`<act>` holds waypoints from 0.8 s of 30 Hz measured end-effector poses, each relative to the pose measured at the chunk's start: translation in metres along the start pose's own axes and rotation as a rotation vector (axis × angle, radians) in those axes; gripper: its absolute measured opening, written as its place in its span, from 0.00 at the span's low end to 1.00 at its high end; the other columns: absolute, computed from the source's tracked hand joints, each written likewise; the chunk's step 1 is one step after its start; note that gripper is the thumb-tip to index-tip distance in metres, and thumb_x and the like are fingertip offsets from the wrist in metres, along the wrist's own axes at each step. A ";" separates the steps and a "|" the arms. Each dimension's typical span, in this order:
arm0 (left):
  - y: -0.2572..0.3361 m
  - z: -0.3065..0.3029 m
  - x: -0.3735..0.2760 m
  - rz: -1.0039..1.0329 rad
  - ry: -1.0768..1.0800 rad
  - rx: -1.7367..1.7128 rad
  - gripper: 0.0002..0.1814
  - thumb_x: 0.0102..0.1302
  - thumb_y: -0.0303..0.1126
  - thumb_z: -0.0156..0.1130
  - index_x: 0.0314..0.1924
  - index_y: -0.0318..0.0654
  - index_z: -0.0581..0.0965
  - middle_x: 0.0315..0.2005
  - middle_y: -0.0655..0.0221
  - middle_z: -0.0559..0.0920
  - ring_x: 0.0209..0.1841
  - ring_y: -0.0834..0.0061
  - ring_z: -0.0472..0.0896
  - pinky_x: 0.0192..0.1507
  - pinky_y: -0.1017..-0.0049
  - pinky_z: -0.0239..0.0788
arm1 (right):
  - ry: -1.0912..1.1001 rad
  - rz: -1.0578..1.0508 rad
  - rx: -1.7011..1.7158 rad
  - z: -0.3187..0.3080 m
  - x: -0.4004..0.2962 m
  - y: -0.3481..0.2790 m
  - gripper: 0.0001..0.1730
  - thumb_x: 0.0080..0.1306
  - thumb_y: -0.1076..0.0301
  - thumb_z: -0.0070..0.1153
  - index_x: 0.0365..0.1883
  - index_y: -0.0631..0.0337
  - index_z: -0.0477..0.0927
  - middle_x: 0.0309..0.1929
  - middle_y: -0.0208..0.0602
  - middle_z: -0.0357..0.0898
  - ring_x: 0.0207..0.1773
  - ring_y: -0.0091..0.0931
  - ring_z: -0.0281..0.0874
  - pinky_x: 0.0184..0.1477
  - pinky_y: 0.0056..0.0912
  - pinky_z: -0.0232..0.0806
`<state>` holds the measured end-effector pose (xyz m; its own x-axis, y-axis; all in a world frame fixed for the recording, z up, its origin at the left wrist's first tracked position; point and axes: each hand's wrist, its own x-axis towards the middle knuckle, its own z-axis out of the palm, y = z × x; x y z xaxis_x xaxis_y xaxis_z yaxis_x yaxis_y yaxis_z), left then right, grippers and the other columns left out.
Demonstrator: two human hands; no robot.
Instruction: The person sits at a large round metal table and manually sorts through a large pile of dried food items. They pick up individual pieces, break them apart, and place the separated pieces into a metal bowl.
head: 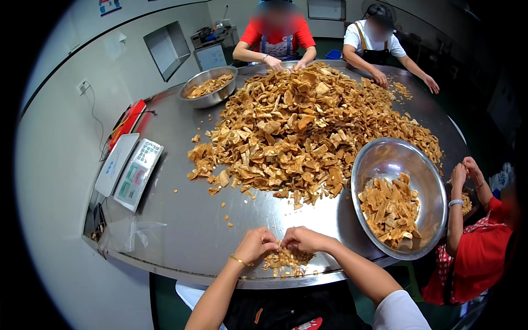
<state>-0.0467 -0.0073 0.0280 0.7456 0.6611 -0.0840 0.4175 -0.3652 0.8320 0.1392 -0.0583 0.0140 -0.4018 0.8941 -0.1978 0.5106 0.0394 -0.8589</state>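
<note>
Close to the table's near edge, my left hand (258, 244) and my right hand (303, 239) almost meet, fingertips pinched together. Between them shows part of a small tan piece (279, 243), mostly covered by my fingers. Directly beneath lies a small heap of broken bits and seed-like grains (291, 260). A yellow bracelet (241, 260) circles my left wrist. Beyond my hands rises a large mound of dried, curled brown pieces (288, 132) on the stainless steel table (185, 218). To my right, a tilted steel basin (427, 185) holds similar dried pieces (390, 206).
At the left stand a digital scale (139, 175), a red box (127, 123) and a clear plastic bag (130, 235). A second steel basin (208, 86) sits far left. Two people (276, 37) (373, 41) work across the table; another person (474, 247) sits at the right.
</note>
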 end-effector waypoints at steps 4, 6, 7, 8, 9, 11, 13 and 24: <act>-0.003 -0.015 -0.003 -0.176 0.078 0.093 0.08 0.46 0.33 0.63 0.26 0.37 0.78 0.24 0.68 0.75 0.28 0.76 0.74 0.32 0.79 0.65 | 0.447 0.044 -0.137 -0.014 0.004 -0.006 0.18 0.45 0.85 0.43 0.35 0.63 0.74 0.33 0.41 0.69 0.34 0.31 0.70 0.37 0.25 0.63; -0.006 -0.011 -0.009 -0.048 0.081 0.185 0.09 0.47 0.33 0.62 0.29 0.38 0.77 0.24 0.68 0.75 0.28 0.75 0.74 0.32 0.79 0.66 | 0.397 -0.045 -0.334 -0.002 0.002 -0.002 0.17 0.45 0.85 0.43 0.33 0.64 0.75 0.33 0.43 0.68 0.38 0.34 0.67 0.40 0.30 0.62; -0.005 -0.012 -0.009 0.024 0.087 0.233 0.10 0.47 0.33 0.61 0.30 0.38 0.77 0.25 0.68 0.75 0.28 0.75 0.74 0.32 0.79 0.66 | 0.377 -0.093 -0.439 0.004 0.003 0.002 0.16 0.45 0.84 0.43 0.33 0.64 0.75 0.33 0.43 0.67 0.40 0.36 0.66 0.41 0.32 0.61; -0.001 -0.016 -0.012 -0.013 -0.078 0.162 0.12 0.48 0.32 0.61 0.34 0.38 0.75 0.28 0.67 0.75 0.29 0.73 0.74 0.32 0.78 0.66 | 0.180 -0.143 -0.346 0.009 0.000 0.009 0.14 0.46 0.83 0.44 0.32 0.64 0.75 0.32 0.43 0.69 0.39 0.37 0.67 0.41 0.32 0.62; -0.007 -0.022 -0.012 -0.035 0.026 0.168 0.12 0.48 0.31 0.60 0.36 0.39 0.75 0.30 0.66 0.74 0.31 0.72 0.74 0.34 0.77 0.66 | -0.085 -0.047 -0.140 0.001 -0.008 -0.014 0.12 0.48 0.81 0.45 0.31 0.63 0.76 0.31 0.43 0.72 0.36 0.35 0.70 0.41 0.29 0.63; -0.033 -0.037 -0.009 -0.071 0.225 0.172 0.14 0.50 0.31 0.58 0.39 0.39 0.74 0.35 0.63 0.74 0.35 0.69 0.74 0.38 0.74 0.66 | -0.080 -0.020 0.169 -0.009 -0.017 -0.014 0.10 0.51 0.79 0.46 0.31 0.62 0.76 0.32 0.41 0.74 0.35 0.30 0.72 0.40 0.26 0.63; -0.067 -0.056 0.004 0.035 0.520 0.430 0.20 0.53 0.34 0.54 0.47 0.39 0.69 0.46 0.57 0.69 0.48 0.63 0.68 0.48 0.71 0.60 | 0.235 0.034 0.090 -0.024 -0.014 0.002 0.10 0.53 0.78 0.45 0.32 0.62 0.76 0.33 0.38 0.75 0.36 0.26 0.71 0.38 0.24 0.64; -0.035 -0.028 0.012 0.036 -0.014 0.060 0.19 0.57 0.35 0.50 0.50 0.41 0.67 0.52 0.60 0.64 0.58 0.63 0.58 0.56 0.71 0.50 | 0.733 0.166 0.104 -0.039 0.005 0.037 0.11 0.49 0.82 0.47 0.30 0.63 0.77 0.27 0.39 0.74 0.30 0.29 0.73 0.33 0.26 0.65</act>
<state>-0.0670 0.0319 0.0138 0.7678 0.6377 -0.0621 0.4199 -0.4276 0.8006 0.1857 -0.0348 -0.0001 0.3002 0.9538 0.0051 0.4315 -0.1310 -0.8926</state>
